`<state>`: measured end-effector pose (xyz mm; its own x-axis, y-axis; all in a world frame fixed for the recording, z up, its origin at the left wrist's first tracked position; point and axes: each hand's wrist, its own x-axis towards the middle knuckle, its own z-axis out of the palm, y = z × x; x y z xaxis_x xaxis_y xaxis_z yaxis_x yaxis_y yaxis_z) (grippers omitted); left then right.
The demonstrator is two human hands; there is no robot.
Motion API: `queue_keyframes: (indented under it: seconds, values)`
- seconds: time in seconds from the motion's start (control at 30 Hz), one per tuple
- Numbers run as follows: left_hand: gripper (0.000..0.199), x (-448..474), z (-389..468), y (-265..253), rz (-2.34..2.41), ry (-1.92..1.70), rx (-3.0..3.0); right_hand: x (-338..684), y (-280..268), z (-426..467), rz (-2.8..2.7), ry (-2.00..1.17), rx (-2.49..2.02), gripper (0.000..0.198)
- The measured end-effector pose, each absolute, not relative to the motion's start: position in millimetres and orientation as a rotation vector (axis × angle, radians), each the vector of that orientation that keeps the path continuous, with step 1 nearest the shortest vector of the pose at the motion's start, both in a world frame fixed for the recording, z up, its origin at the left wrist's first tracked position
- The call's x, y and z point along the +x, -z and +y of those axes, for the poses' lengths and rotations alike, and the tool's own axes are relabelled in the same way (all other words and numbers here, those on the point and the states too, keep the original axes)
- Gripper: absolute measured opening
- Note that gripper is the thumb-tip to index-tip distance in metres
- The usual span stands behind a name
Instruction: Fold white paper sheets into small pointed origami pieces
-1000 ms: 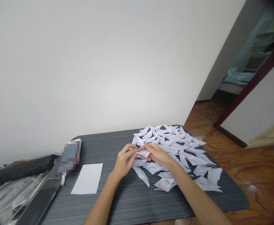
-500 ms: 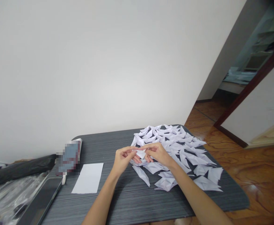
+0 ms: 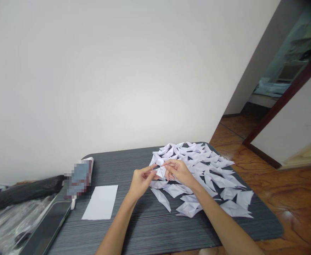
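Note:
Between my two hands, just above the table, is a small folded piece of white paper (image 3: 160, 172). My left hand (image 3: 142, 179) pinches its left side between thumb and fingers. On its right side, the fingers of my right hand (image 3: 178, 172) close on the paper. Under and behind the hands spreads a pile of folded white paper pieces (image 3: 198, 166), pointed at their ends like little boats. One long folded piece (image 3: 161, 199) lies apart, in front of my hands. My fingers partly cover the held paper.
A stack of plain white paper (image 3: 101, 202) rests on the dark table (image 3: 150, 230), left of my arms. Farther left are a phone (image 3: 47, 228), a pixelated item (image 3: 78, 179), and clear plastic wrapping (image 3: 9, 223). A wall (image 3: 134, 88) rises behind the table.
My fingers have shifted on the folded paper, and more of it shows between them. My right fingertips have drawn a little away from my left. The pile stays as it was.

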<state>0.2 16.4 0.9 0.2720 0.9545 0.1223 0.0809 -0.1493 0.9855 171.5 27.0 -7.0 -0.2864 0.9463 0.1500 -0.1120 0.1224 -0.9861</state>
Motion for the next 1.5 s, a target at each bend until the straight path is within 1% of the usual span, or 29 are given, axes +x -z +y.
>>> queue_keyframes:
  seconds: [0.1, 0.23, 0.33, 0.4, 0.5, 0.57, 0.67, 0.8, 1.0, 1.17, 1.33, 1.5]
  values:
    - [0.027, -2, 19, 5, 1.063, -1.047, 1.619, 167, 11, 28, -1.388, -1.276, -0.917, 0.021]
    - [0.021, 1, 17, 11, 1.153, -1.211, 1.93, 157, 14, 26, -1.267, -1.211, -0.915, 0.019]
    - [0.018, 6, 13, 11, 1.108, -1.292, 2.072, 151, 18, 25, -1.251, -1.134, -0.914, 0.021]
    - [0.015, 8, 11, 9, 1.059, -1.318, 2.046, 149, 20, 24, -1.298, -1.059, -0.922, 0.019]
    - [0.012, 10, 11, 4, 1.021, -1.313, 1.863, 149, 21, 21, -1.366, -1.001, -0.923, 0.025]
    - [0.013, 10, 13, 3, 0.985, -1.287, 1.718, 149, 20, 20, -1.391, -1.007, -0.908, 0.029]
    - [0.021, 9, 17, 2, 0.932, -1.233, 1.531, 150, 18, 18, -1.417, -1.016, -0.877, 0.031]
    - [0.029, 8, 19, 4, 0.906, -1.177, 1.381, 150, 21, 20, -1.483, -0.929, -0.873, 0.033]
    - [0.027, 8, 18, 11, 0.883, -1.213, 1.455, 149, 27, 21, -1.564, -0.719, -0.877, 0.032]
    - [0.024, 9, 16, 16, 0.911, -1.245, 1.594, 147, 22, 15, -1.635, -0.674, -0.878, 0.038]
    - [0.018, 9, 14, 15, 0.863, -1.241, 1.559, 146, 16, 11, -1.636, -0.591, -0.87, 0.041]
    - [0.02, 10, 12, 12, 0.892, -1.263, 1.556, 145, 11, 8, -1.69, -0.486, -0.904, 0.046]
